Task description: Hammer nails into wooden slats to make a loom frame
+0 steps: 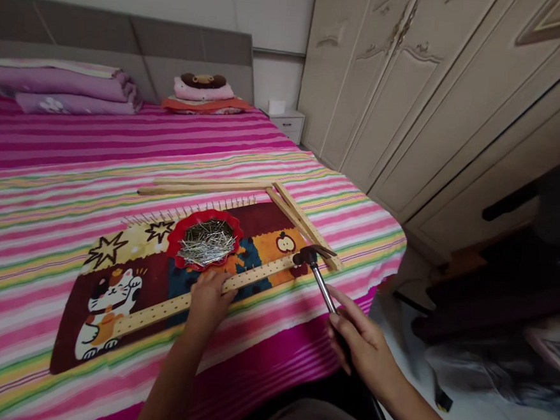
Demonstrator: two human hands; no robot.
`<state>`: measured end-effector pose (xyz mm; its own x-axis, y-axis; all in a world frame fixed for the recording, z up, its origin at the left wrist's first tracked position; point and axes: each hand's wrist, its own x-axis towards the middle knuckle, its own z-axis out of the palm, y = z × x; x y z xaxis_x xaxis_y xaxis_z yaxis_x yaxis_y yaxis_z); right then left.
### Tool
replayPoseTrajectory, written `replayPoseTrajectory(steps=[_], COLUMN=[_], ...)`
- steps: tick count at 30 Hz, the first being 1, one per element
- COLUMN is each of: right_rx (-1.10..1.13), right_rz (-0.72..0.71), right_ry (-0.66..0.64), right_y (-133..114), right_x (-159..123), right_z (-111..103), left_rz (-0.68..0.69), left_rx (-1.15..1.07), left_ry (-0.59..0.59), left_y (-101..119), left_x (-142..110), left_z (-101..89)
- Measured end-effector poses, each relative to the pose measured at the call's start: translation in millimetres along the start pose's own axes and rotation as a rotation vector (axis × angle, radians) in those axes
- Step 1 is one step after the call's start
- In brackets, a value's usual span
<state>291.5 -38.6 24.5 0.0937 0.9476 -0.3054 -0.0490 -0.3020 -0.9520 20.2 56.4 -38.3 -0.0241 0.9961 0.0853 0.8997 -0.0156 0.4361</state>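
My right hand (pixel 355 333) is wrapped round the handle of a claw hammer (pixel 321 283), whose dark head is at the right end of a wooden strip. My left hand (pixel 210 298) grips this wooden strip (pixel 158 311) near its middle, fingers closed over it. Rows of small holes or dots run along the strip, which lies across a patterned mat (pixel 155 278) with a cat on it. Just beyond my left hand stands a red scalloped bowl (pixel 177 238) full of loose nails (pixel 208 242).
Behind the bowl lies a strip with a row of nails (pixel 198 209) standing up. More wooden strips (pixel 209 184) rest farther back and to the right on the striped bed (pixel 30 218). Folded bedding (pixel 68 86) sits by the headboard; a wardrobe (pixel 389 83) stands at right.
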Motion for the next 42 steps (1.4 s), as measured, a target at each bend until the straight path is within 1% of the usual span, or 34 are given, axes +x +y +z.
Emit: replayPoseTrajectory(steps=[2, 3, 6, 8, 10, 11, 13, 16, 20, 23, 25, 27, 30, 32, 35, 37, 38, 42], right_rx=[0.015, 0.018, 0.015, 0.011, 0.011, 0.012, 0.013, 0.018, 0.021, 0.021, 0.021, 0.021, 0.022, 0.021, 0.011, 0.009, 0.008, -0.003], right_rz=[-0.015, -0.018, -0.006, 0.004, 0.004, 0.003, 0.001, 0.004, 0.021, 0.028, 0.028, 0.037, 0.048, 0.048, 0.053, 0.057, 0.056, 0.056], right_ry=[0.007, 0.007, 0.006, 0.004, 0.0, -0.003, -0.008, 0.0, 0.038, 0.045, 0.03, 0.0, -0.036, -0.043, -0.041, -0.046, -0.051, -0.064], right_y=[0.4, 1.0, 4.0, 6.2, 8.1, 8.9, 10.3, 12.4, 14.5, 15.8, 17.5, 20.3, 25.8, 29.2, 32.1, 32.4, 32.2, 31.0], right_x=[0.7, 1.0, 2.7, 4.5, 6.1, 6.5, 6.2, 4.1, 2.4, 3.9, 5.8, 7.9, 9.7, 9.6, 7.9, 6.6, 6.0, 4.4], right_z=[-1.7, -2.3, -3.7, -3.7, -2.9, -2.2, -0.7, 1.4, 2.8, 2.4, 1.5, 0.4, -0.3, 0.0, 1.2, 1.9, 2.1, 2.4], left_rz=[0.015, 0.035, 0.103, 0.078, 0.003, -0.034, -0.076, -0.075, -0.031, -0.007, -0.017, -0.059, -0.161, -0.22, -0.254, -0.282, -0.303, -0.351], left_rx=[-0.025, -0.049, -0.142, -0.145, -0.058, 0.011, 0.148, 0.295, 0.408, 0.411, 0.346, 0.23, 0.005, -0.134, -0.272, -0.268, -0.235, -0.064], left_ry=[0.011, 0.015, 0.036, 0.104, 0.182, 0.2, 0.177, 0.102, 0.044, 0.04, 0.068, 0.103, 0.135, 0.164, 0.24, 0.258, 0.247, 0.091], left_y=[4.2, 2.9, -7.2, -12.5, -13.9, -13.4, -11.0, -7.3, -8.7, -16.1, -22.4, -28.3, -33.8, -34.3, -30.4, -25.7, -23.3, -18.1], left_x=[2.8, 3.4, 7.1, 14.9, 28.0, 36.0, 52.4, 71.2, 78.9, 76.4, 73.4, 70.2, 63.7, 57.5, 44.4, 33.4, 27.5, 4.3], left_z=[1.9, -0.4, -19.8, -37.5, -51.8, -56.2, -59.0, -53.8, -48.6, -51.8, -55.9, -60.4, -66.7, -70.1, -76.1, -82.4, -86.5, -103.8])
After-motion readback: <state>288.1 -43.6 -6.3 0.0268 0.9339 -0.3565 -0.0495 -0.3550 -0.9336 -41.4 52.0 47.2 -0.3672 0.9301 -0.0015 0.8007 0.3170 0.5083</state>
